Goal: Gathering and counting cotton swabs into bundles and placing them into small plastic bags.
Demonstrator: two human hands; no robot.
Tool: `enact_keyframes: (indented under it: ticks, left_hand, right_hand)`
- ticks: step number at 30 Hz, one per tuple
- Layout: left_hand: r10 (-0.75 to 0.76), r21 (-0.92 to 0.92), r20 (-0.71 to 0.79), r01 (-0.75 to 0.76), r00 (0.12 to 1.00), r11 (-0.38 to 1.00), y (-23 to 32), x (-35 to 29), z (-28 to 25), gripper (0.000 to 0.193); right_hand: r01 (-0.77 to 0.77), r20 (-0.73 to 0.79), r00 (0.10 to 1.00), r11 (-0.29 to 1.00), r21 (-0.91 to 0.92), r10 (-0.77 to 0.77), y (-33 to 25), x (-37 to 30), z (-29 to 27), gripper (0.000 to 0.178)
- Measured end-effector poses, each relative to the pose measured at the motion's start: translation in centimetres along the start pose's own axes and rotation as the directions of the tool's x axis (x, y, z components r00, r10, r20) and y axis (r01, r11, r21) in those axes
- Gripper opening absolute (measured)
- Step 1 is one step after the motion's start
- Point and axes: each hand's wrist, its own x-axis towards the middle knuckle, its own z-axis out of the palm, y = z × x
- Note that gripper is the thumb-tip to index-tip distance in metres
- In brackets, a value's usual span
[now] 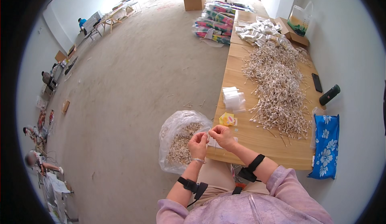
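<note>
Both hands meet at the table's near left corner — the left hand (198, 144) and the right hand (222, 136) have thumb and fingers pinched, whatever is between them too small to tell. Below, left of the table (263, 151), a clear plastic bag (165, 137) holds cotton swabs. A long heap of swabs (277, 87) covers the middle of the table, with a yellow packet (226, 119) and small clear bags (233, 99) left of it — phone (317, 82) and dark bottle (329, 95) to its right.

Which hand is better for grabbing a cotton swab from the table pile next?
Probably the right hand: it's at the table, nearer the pile. The left hand is farther, nearer the plastic bag.
</note>
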Motion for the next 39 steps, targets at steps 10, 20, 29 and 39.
enact_keyframes:
  ticks: [10, 20, 29, 39]
  left_hand:
    - [0.256, 0.151, -0.074, -0.243, 0.964, 0.958, -1.0, 0.4, 1.1, 0.007]
    - [0.413, 0.335, -0.043, -0.376, 0.910, 0.864, -0.1, 0.0, 0.8, 0.012]
    - [-0.024, -0.156, -0.337, -0.031, 0.941, 0.987, -1.1, 1.0, 0.3, 0.031]
    - [0.084, 0.033, -0.263, -0.078, 0.961, 0.996, -1.7, 1.2, -0.7, 0.012]
  right_hand:
    - [0.167, -0.066, 0.969, 0.829, -0.534, -0.238, 0.4, -1.2, 1.9, 0.016]
    - [0.199, -0.114, 0.951, 0.848, -0.491, -0.289, -0.6, -0.1, 1.7, 0.016]
    - [0.627, 0.139, 0.755, 0.644, -0.440, -0.641, -0.2, -0.4, 2.1, 0.008]
    - [0.683, 0.239, 0.692, 0.511, -0.521, -0.681, 0.2, 0.1, 2.3, 0.006]
